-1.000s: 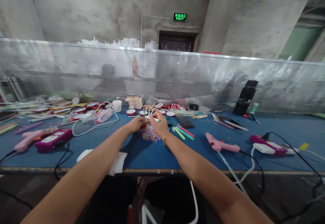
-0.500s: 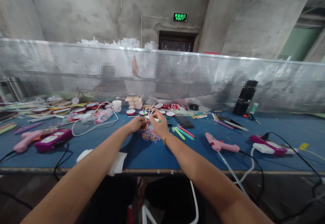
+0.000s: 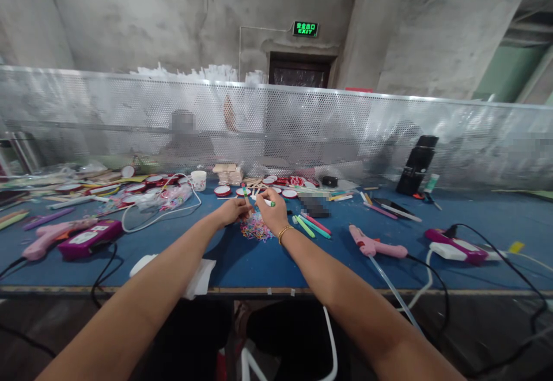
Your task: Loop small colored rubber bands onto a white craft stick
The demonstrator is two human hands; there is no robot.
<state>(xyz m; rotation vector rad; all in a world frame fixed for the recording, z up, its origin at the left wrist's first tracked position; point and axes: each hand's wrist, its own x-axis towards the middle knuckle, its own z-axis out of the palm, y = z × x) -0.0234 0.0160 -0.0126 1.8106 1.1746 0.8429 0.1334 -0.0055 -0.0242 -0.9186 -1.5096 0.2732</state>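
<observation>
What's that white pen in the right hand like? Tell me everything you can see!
The marker is slim and white with a green back end, and looks like plastic. The right hand grips it, fingers hiding its middle. It slants above the blue tabletop, green end poking out to the right, its other end towards the left hand. Its tip is too small to make out.

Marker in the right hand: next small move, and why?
Probably one short stroke on the slim stick with the white marker: the right hand aims its left end that way, the left hand holds the stick near-upright, and green shows near its top. Contact is too small to tell.
</observation>
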